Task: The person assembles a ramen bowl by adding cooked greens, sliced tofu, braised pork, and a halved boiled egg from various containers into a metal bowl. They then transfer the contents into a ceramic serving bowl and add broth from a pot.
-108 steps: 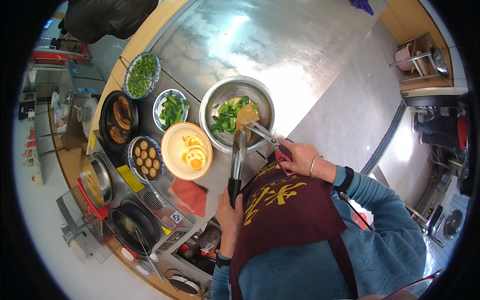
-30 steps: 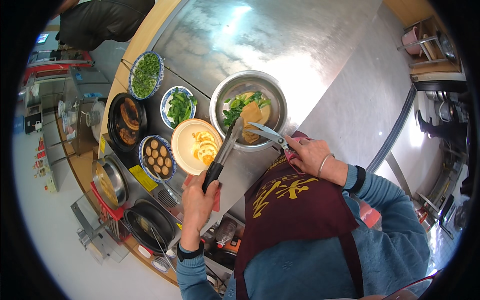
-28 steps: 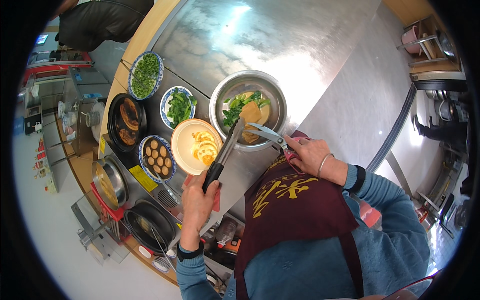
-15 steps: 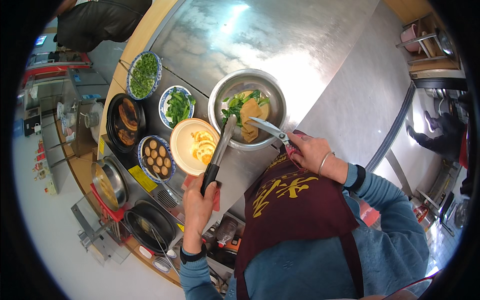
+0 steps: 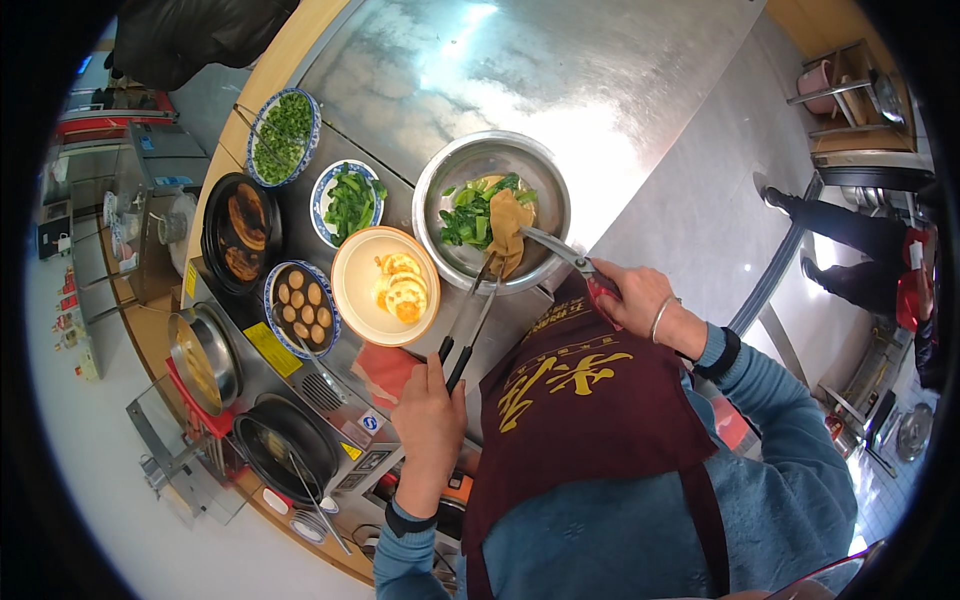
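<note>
My left hand (image 5: 432,412) is closed round the black grips of metal tongs (image 5: 484,320). Their two arms show apart, with the tips at the lower end of a folded brown sheet of food, like fried tofu skin (image 5: 508,225). My right hand (image 5: 637,300) grips scissors (image 5: 555,246) with red handles, the blades reaching the side of that brown piece; whether they have cut into it I cannot tell. Under both tools stands a steel bowl (image 5: 425,195), holding cooked leafy greens (image 5: 466,216) beside the brown piece.
Left of the bowl are a cream bowl (image 5: 345,300) of fried eggs, dishes of greens (image 5: 352,203) and chopped scallions (image 5: 282,140), and a dish of round brown eggs (image 5: 303,307). Dark pots (image 5: 285,448) line the counter's left. Another person's legs (image 5: 850,240) are at right.
The tongs have swung to the right and now show two spread arms, reaching the brown piece's lower end. A red cloth by my left hand is more exposed. The person at right has moved.
</note>
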Action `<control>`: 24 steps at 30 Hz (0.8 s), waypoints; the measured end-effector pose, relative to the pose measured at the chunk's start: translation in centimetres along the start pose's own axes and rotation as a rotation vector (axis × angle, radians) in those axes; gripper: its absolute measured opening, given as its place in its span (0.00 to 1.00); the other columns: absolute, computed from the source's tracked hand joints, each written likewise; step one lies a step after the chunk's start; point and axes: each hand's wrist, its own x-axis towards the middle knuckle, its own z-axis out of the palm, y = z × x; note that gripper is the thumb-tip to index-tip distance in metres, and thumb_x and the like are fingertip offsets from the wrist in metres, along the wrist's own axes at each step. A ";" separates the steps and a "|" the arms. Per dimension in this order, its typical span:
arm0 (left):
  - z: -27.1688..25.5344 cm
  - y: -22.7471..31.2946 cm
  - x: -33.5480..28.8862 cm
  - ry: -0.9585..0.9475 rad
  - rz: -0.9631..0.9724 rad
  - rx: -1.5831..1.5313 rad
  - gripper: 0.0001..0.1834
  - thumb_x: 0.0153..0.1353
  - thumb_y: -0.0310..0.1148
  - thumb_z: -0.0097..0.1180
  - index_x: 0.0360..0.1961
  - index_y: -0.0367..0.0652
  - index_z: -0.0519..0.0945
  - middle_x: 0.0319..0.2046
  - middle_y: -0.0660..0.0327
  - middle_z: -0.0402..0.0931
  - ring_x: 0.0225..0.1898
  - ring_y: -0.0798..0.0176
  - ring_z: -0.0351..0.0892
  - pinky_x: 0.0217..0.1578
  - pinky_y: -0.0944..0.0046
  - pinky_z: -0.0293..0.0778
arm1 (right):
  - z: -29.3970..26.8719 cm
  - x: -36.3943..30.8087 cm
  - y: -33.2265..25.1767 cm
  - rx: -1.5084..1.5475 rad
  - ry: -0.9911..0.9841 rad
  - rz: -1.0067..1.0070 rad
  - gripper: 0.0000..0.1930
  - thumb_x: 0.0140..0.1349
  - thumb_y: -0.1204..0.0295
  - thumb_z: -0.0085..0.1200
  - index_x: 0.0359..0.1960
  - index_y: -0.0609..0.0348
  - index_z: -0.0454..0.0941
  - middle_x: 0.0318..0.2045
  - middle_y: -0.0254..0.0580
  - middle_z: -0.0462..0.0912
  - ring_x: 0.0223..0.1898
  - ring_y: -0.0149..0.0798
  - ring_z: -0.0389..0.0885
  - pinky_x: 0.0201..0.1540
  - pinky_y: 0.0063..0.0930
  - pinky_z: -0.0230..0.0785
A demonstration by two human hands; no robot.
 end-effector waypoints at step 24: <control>1.3 1.8 0.7 0.041 0.082 0.202 0.30 0.54 0.36 0.69 0.57 0.34 0.78 0.36 0.59 0.75 0.33 0.56 0.80 0.30 0.59 0.80 | 0.5 0.7 0.0 -0.005 -0.003 0.010 0.26 0.61 0.65 0.60 0.61 0.62 0.77 0.29 0.62 0.84 0.34 0.62 0.84 0.43 0.50 0.77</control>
